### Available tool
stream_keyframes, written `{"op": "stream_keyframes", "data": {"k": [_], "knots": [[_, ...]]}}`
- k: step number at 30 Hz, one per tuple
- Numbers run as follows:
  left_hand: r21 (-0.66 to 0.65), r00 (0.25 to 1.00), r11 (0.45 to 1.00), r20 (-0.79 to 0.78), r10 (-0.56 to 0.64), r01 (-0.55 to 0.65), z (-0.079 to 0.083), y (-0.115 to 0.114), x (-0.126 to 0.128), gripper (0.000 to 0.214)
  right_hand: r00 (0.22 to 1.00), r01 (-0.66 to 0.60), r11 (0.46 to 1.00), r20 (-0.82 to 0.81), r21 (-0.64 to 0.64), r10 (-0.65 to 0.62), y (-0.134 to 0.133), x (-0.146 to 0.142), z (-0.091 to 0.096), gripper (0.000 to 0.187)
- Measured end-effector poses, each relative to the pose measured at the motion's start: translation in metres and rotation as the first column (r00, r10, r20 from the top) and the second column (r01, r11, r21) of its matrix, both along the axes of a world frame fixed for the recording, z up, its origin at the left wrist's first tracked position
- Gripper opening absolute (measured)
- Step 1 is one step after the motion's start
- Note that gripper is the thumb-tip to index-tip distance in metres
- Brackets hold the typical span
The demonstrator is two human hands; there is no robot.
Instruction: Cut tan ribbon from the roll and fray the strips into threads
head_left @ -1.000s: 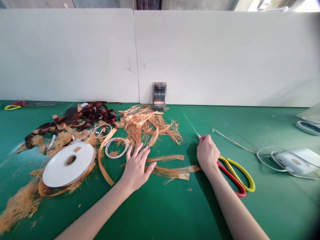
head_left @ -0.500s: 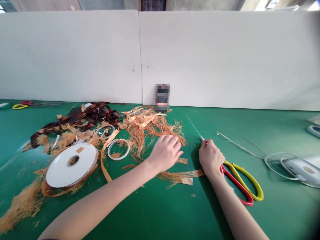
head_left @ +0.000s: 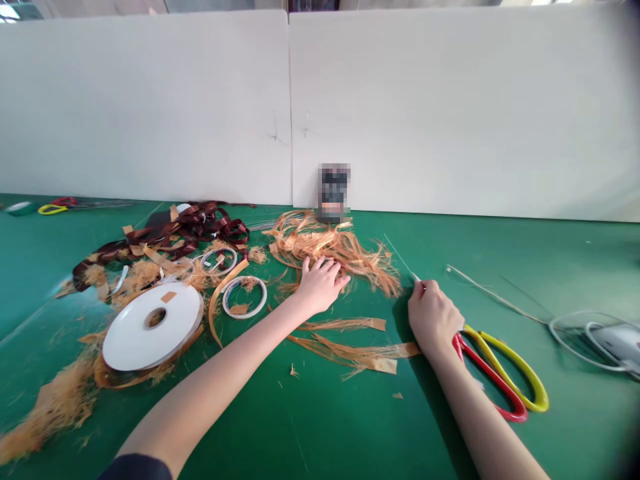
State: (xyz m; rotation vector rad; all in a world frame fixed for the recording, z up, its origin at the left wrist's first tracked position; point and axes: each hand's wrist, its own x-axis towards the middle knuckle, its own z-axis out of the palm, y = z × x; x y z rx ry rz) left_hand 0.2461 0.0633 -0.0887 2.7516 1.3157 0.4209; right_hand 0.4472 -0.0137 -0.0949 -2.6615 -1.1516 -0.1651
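Observation:
My left hand (head_left: 323,283) lies palm down with its fingers spread, at the near edge of a pile of frayed orange-tan ribbon strips (head_left: 345,250). Closed fingers of my right hand (head_left: 434,313) pinch a thin wire (head_left: 397,252), whose tip points away and to the left. White shows on the wire by the fingertips. Between my hands, nearer me, lie a few more frayed ribbon strips (head_left: 350,350) with flat uncut ends. Beside my right wrist are scissors with one red and one yellow handle (head_left: 537,387); their blades are hidden under the hand.
At the left are a white ribbon spool (head_left: 133,333), white tape rolls (head_left: 263,300), dark brown ribbon (head_left: 200,230) and loose fibres. A glue gun (head_left: 620,340) with its cord sits at the right. White panels (head_left: 440,107) stand behind, with a blurred dark object (head_left: 334,193) against them.
My left hand has shifted left and away from me, toward the ribbon pile, uncovering strips. My right hand still pinches the wire. The whole view has turned slightly.

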Motion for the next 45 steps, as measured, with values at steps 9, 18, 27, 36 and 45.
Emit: {"op": "stream_keyframes", "data": {"k": [9,18,27,36,45], "knots": [[0.144,0.998,0.988,-0.036,0.054,-0.048,0.026,-0.027,-0.025,0.029,1.000,-0.012,1.000,0.011,0.000,0.012,0.001,0.000,-0.001,0.035],[-0.092,0.986,0.987,-0.116,0.122,-0.133,-0.013,0.014,0.012,0.064,0.999,-0.025,0.999,0.034,-0.036,0.026,0.002,0.000,0.000,0.033],[-0.115,0.964,0.965,-0.157,0.216,-0.235,0.010,0.061,0.040,0.052,0.998,-0.037,0.999,0.047,-0.029,0.038,0.001,0.001,-0.002,0.032],[-0.059,0.910,0.931,-0.240,0.338,-0.361,0.041,-0.011,-0.014,0.032,0.997,-0.053,0.999,0.053,-0.004,0.053,0.001,0.001,-0.004,0.031],[-0.023,0.984,0.998,-0.171,0.055,-0.059,0.009,0.027,0.013,0.039,0.999,-0.029,0.996,0.027,0.085,0.027,-0.001,0.005,-0.008,0.033]]}}
